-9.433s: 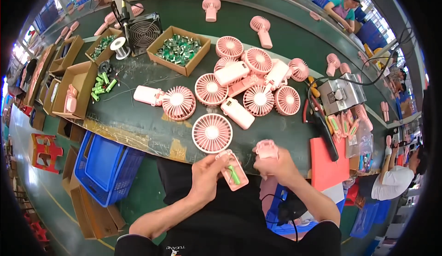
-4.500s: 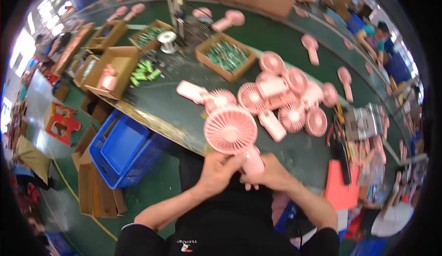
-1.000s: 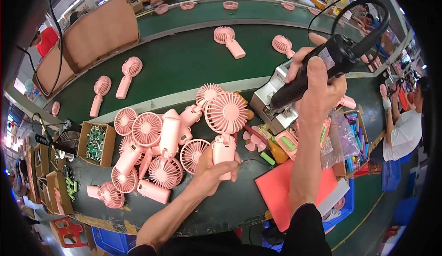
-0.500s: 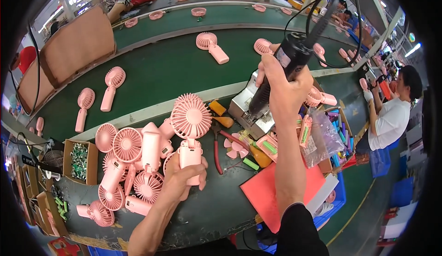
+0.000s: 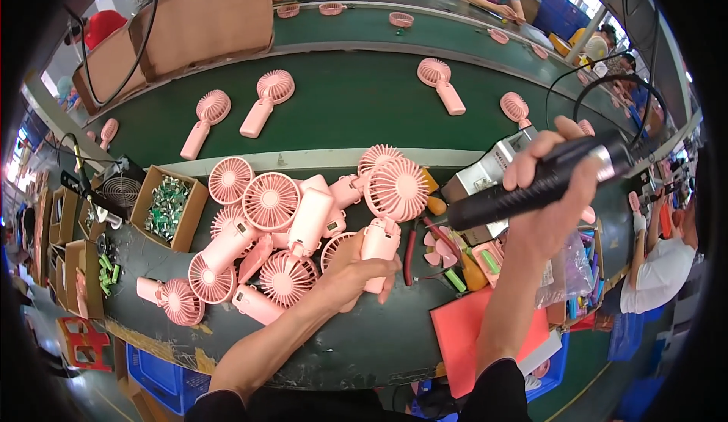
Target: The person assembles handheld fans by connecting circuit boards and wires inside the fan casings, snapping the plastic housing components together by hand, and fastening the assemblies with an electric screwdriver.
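In my left hand (image 5: pixel 347 272) is a pink handheld fan (image 5: pixel 396 188), gripped by its handle with the fan head up. My right hand (image 5: pixel 557 202) is wrapped round a black electric screwdriver (image 5: pixel 493 208), tilted nearly level. Its tip end points left toward the held fan and is apart from it. Behind the screwdriver stands a silver metal box (image 5: pixel 491 166), partly covered by it. Left of my left hand lies a heap of pink fans (image 5: pixel 271 200), several of them overlapping.
Red-handled pliers (image 5: pixel 409 255), a pink fan blade (image 5: pixel 440 249) and an orange-handled tool (image 5: pixel 473 272) lie between my hands. A red sheet (image 5: pixel 462 338) is near the front edge. A carton of green circuit boards (image 5: pixel 168 208) stands left. More fans lie on the green conveyor (image 5: pixel 349 96).
The screwdriver has swung from upright over the metal box to nearly level, its tip end turned left. My view has shifted. My left hand still grips the same fan.
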Motion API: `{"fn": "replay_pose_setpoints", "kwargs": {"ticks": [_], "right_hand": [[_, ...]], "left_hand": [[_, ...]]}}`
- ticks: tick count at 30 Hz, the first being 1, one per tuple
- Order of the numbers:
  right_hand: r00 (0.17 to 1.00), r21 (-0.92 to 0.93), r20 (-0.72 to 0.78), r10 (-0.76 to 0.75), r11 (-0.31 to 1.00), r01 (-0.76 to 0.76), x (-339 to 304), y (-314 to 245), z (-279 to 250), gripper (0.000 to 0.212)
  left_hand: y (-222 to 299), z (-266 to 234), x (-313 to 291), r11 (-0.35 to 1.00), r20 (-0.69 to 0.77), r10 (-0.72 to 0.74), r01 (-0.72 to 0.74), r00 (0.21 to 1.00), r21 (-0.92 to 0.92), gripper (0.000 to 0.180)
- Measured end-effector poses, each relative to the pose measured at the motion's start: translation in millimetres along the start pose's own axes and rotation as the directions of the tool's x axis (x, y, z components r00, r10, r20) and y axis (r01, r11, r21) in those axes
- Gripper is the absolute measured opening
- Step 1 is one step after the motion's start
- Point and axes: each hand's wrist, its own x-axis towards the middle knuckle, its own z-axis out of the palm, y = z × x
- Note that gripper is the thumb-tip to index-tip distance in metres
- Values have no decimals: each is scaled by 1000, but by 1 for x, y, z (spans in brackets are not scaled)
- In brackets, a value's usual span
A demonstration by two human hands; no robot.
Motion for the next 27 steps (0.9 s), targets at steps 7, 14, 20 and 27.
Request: {"fn": "replay_pose_setpoints", "kwargs": {"ticks": [7,14,20,27], "right_hand": [[985,-13,66,-158,987,159,-37,-6,37,74],[965,-155,180,-190,964,218,-47,-2,42,84],[992,-223,88,-86,969,104,-51,-2,48,82],[990,-218,123,-68,971,94,-49,5,46,78]], "left_hand": [[-1,2,-2,997,24,-33,31,999,77,35],[-8,6,-5,996,47,-69,67,996,56,38],[-6,7,-5,995,37,-95,94,995,41,40],[-7,5,-3,996,47,-84,82,995,39,35]]}}
